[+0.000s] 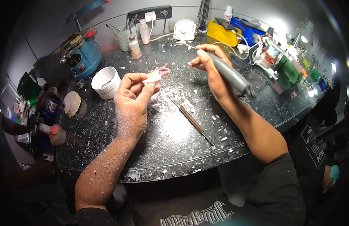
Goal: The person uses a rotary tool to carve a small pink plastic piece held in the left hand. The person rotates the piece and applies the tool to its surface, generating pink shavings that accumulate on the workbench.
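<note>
My left hand (132, 98) pinches a small white piece (152, 77) with pink branching strands (164, 69) at its far end. It looks like a denture part, but its exact kind is too small to tell. White dust coats that hand and forearm. To the right, my right hand (215, 77) grips a dark grey rotary handpiece (231, 75); its thin tip points up and left, apart from the white piece. Between my forearms a wax carver (191, 118) with a brown handle and metal ends lies on the dark speckled table (152, 150).
White and pink shavings litter the table. At left stand a white tub (106, 91), a round plaster block (72, 104) and a blue machine (85, 56). Bottles (135, 49), a white control box (185, 31) and a yellow bin (221, 33) line the back. Another person's hand (328, 179) shows far right.
</note>
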`<action>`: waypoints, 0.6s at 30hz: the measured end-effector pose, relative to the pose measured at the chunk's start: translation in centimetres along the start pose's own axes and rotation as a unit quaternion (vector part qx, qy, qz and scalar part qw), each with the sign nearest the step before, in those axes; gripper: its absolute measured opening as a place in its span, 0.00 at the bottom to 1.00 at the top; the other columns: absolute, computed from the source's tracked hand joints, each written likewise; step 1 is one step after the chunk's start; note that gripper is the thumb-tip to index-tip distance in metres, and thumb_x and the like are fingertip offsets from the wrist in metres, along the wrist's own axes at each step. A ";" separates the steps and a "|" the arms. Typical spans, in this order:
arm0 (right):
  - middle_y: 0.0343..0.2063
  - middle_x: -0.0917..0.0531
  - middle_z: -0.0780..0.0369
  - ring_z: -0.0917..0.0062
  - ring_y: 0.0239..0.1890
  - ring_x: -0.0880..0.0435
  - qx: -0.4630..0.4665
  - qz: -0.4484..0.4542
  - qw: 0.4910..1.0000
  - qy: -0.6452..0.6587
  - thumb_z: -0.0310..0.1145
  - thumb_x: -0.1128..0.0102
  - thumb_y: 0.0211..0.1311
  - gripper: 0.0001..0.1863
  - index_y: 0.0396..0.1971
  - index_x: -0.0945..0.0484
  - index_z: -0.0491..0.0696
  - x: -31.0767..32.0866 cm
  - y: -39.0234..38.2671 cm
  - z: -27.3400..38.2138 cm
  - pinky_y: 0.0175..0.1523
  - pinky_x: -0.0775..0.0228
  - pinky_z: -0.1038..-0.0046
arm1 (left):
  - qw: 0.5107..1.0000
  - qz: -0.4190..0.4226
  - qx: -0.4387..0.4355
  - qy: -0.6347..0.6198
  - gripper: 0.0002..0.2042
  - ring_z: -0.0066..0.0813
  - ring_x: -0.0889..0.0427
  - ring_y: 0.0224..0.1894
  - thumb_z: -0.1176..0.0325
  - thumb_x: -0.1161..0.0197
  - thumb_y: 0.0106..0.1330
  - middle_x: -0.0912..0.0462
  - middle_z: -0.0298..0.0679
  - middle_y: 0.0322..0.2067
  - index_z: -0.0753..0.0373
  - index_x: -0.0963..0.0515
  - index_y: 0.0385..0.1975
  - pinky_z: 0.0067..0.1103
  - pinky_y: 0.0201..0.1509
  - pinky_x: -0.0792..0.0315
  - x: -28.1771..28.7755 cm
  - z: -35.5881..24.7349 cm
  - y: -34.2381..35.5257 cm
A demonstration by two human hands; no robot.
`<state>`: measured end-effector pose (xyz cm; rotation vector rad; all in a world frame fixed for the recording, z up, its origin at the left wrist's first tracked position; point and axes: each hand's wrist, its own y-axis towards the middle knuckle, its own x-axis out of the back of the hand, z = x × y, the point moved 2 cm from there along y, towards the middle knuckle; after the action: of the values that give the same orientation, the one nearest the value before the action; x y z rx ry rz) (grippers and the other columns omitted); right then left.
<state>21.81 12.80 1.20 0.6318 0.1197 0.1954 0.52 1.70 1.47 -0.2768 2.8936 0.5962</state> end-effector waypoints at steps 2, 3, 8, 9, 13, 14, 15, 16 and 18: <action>0.40 0.11 0.57 0.72 0.42 0.09 -0.102 -0.045 0.994 0.010 0.43 0.42 0.78 0.16 0.54 0.26 0.49 1.5 1.3 -1.9 0.53 0.17 0.71 | 0.999 0.043 -0.001 -0.006 0.07 0.27 0.13 0.49 0.79 0.41 0.75 0.14 0.46 0.44 0.68 0.27 0.49 0.25 0.57 0.18 0.3 0.3 0.1; 0.42 0.11 0.56 0.71 0.44 0.09 -0.148 -0.060 0.987 0.001 0.46 0.43 0.79 0.16 0.53 0.26 0.51 2.2 2.5 -2.6 0.52 0.18 0.73 | 0.999 0.048 0.014 -0.018 0.07 0.27 0.13 0.48 0.80 0.41 0.75 0.13 0.46 0.44 0.68 0.27 0.49 0.25 0.57 0.18 0.1 0.2 0.3; 0.43 0.11 0.60 0.77 0.46 0.12 -0.165 -0.054 0.983 -0.064 0.49 0.38 0.75 0.17 0.49 0.24 0.52 3.8 11.4 -8.3 0.50 0.20 0.76 | 0.998 0.060 0.032 -0.002 0.11 0.24 0.13 0.48 0.82 0.41 0.73 0.12 0.43 0.44 0.66 0.23 0.51 0.19 0.55 0.19 -0.1 0.4 0.2; 0.43 0.11 0.61 0.78 0.45 0.13 -0.149 -0.063 0.984 -0.074 0.49 0.37 0.74 0.17 0.49 0.24 0.52 4.1 13.4 -9.8 0.49 0.21 0.77 | 0.998 0.049 0.026 0.028 0.09 0.22 0.13 0.48 0.81 0.38 0.71 0.11 0.40 0.44 0.66 0.18 0.48 0.18 0.54 0.19 -0.1 0.5 0.2; 0.41 0.11 0.66 0.74 0.45 0.14 -0.098 -0.136 0.960 -0.225 0.55 0.35 0.68 0.18 0.45 0.15 0.58 9.2 19.3 -17.2 0.53 0.25 0.69 | 0.980 0.082 -0.062 0.173 0.12 0.23 0.11 0.47 0.77 0.36 0.69 0.09 0.42 0.45 0.64 0.13 0.49 0.20 0.55 0.19 -1.1 0.2 -0.2; 0.40 0.11 0.65 0.74 0.46 0.15 -0.061 -0.138 0.945 -0.291 0.52 0.34 0.68 0.16 0.46 0.16 0.57 9.0 20.1 -18.1 0.55 0.26 0.70 | 0.969 0.086 -0.097 0.210 0.12 0.25 0.10 0.47 0.77 0.36 0.68 0.09 0.43 0.46 0.64 0.13 0.50 0.21 0.55 0.18 -1.0 -0.2 -0.2; 0.39 0.12 0.64 0.74 0.46 0.15 0.000 -0.104 0.952 -0.290 0.50 0.33 0.68 0.16 0.46 0.16 0.56 7.9 20.4 -18.5 0.55 0.26 0.69 | 0.963 0.086 -0.134 0.219 0.13 0.29 0.10 0.49 0.77 0.36 0.67 0.10 0.44 0.48 0.63 0.13 0.50 0.23 0.55 0.18 -0.7 0.1 -0.2; 0.39 0.12 0.63 0.74 0.45 0.15 0.060 -0.071 0.954 -0.285 0.49 0.33 0.68 0.15 0.45 0.16 0.55 6.7 20.2 -18.7 0.54 0.26 0.69 | 0.958 0.097 -0.152 0.222 0.15 0.31 0.10 0.49 0.77 0.36 0.67 0.10 0.44 0.47 0.63 0.15 0.53 0.24 0.54 0.17 -0.3 0.6 -0.1; 0.38 0.13 0.62 0.74 0.46 0.16 0.062 -0.057 0.956 -0.282 0.46 0.34 0.70 0.13 0.45 0.17 0.54 4.4 19.4 -18.3 0.54 0.26 0.69 | 0.968 0.074 -0.128 0.203 0.15 0.33 0.09 0.49 0.77 0.36 0.67 0.10 0.46 0.44 0.63 0.18 0.53 0.25 0.54 0.17 0.0 0.8 -0.3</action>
<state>20.14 39.59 -2.06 0.7826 -0.3852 -0.1101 0.72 1.73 0.63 -0.2399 3.2448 1.0579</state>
